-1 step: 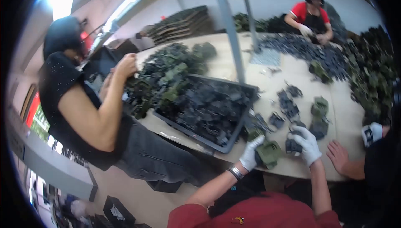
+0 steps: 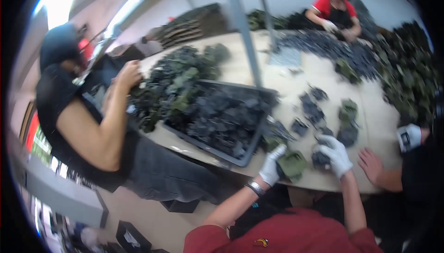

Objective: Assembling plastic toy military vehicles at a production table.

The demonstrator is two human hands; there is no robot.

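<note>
Close to the table's near edge, my left hand (image 2: 272, 166), in a white glove, is closed on an olive-green piece (image 2: 293, 166), squarish and pouch-like; blur hides its exact kind. Beside it, my white-gloved right hand (image 2: 336, 155) has its fingers curled round a dark grey piece (image 2: 320, 159) at the tabletop, partly hidden by the fingers. The two pieces are apart. Just beyond my hands lie loose dark grey pieces (image 2: 312, 109) and, to the right, a green piece (image 2: 348, 110) touching a grey one (image 2: 347, 135).
A black crate (image 2: 241, 161) full of dark grey pieces stands left of my hands, with a green-and-grey heap (image 2: 178, 74) behind it. A metal post (image 2: 247, 40) rises beyond. People work at left and far right; a bare hand (image 2: 371, 164) rests at right.
The whole view has shifted, so the table and people sit slightly farther left and higher, with more blur. Both hands keep hold of the same pieces.
</note>
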